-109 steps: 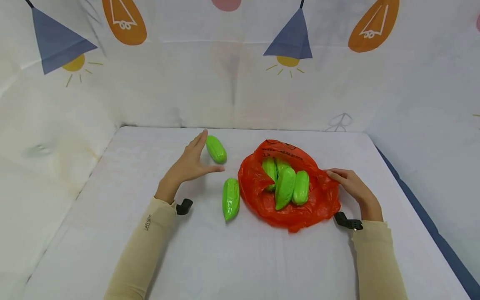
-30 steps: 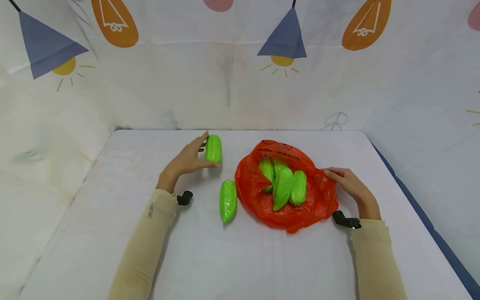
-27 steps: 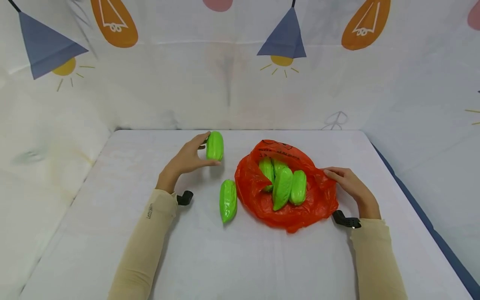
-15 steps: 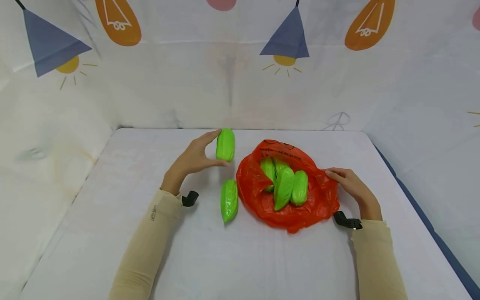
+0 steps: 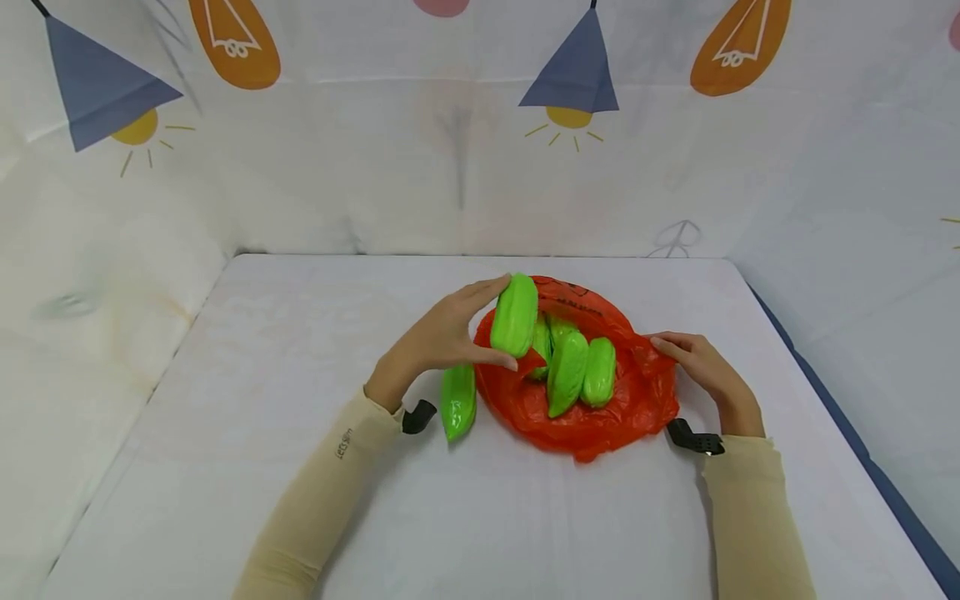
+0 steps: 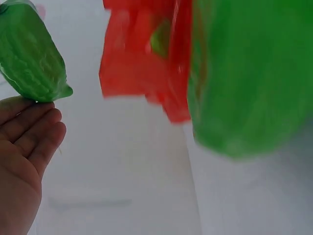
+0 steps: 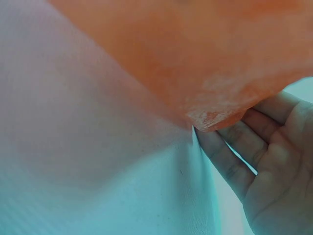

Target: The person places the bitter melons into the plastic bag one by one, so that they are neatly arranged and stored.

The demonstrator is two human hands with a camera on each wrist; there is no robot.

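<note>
My left hand [image 5: 442,333] holds a plump green, ridged, gourd-like vegetable [image 5: 515,317] between thumb and fingers, over the left rim of a red plastic bag [image 5: 641,392]. In the left wrist view this vegetable [image 6: 32,54] sits at the fingertips and its pointed tip shows. The bag lies with its mouth spread, and several similar green vegetables [image 5: 567,375] rest inside. At the bag's right edge my right hand [image 5: 705,371] pinches the plastic; the right wrist view shows the fingers [image 7: 230,161] against the bag's underside.
Another green vegetable [image 5: 458,404] lies on the white tabletop [image 5: 225,400], left of the bag and partly behind my left wrist. It looms large and blurred in the left wrist view. A white printed cloth [image 5: 337,183] hangs behind the table.
My left hand took hold of the far vegetable, lifted it and carried it right and nearer, over the bag's left edge. The right hand stays at the bag's rim.
</note>
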